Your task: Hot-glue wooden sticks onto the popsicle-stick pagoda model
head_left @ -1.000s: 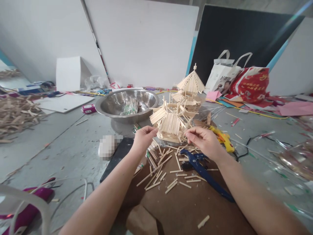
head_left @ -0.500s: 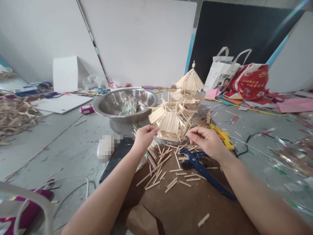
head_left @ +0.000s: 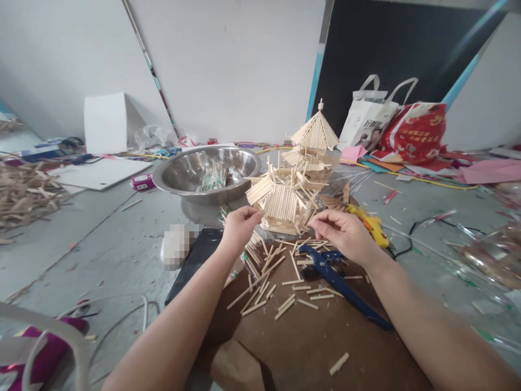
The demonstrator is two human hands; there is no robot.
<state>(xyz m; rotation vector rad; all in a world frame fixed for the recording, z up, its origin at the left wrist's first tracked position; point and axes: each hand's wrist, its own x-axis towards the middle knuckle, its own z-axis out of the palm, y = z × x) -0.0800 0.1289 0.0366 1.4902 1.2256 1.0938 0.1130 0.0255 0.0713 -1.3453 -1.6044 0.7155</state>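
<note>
Grip: left hand (head_left: 242, 227), thumb and forefinger pressed together at the left near side of the model (head_left: 280, 203); right hand (head_left: 342, 231) likewise at its right. Cannot tell whether either pinches a stick. Model stands between and just beyond them, around the far edge of the brown board (head_left: 309, 342). Loose sticks (head_left: 321, 297) crowd board's far half; more room nearer. Blue cutter (head_left: 336, 282) slants toward right edge. Smooth steel basin (head_left: 179, 187) far left. Model: pale round sticks, ribbed sloping panels, ends jutting on top.

Place: makeshift craft workshop
Floor (head_left: 134, 233): grey, littered
Sticks (head_left: 254, 308): cut short, near
Cutter (head_left: 344, 286): blue, near
Glue gun (head_left: 376, 231): yellow, right
Wood scraps (head_left: 32, 187): heaped left
</note>
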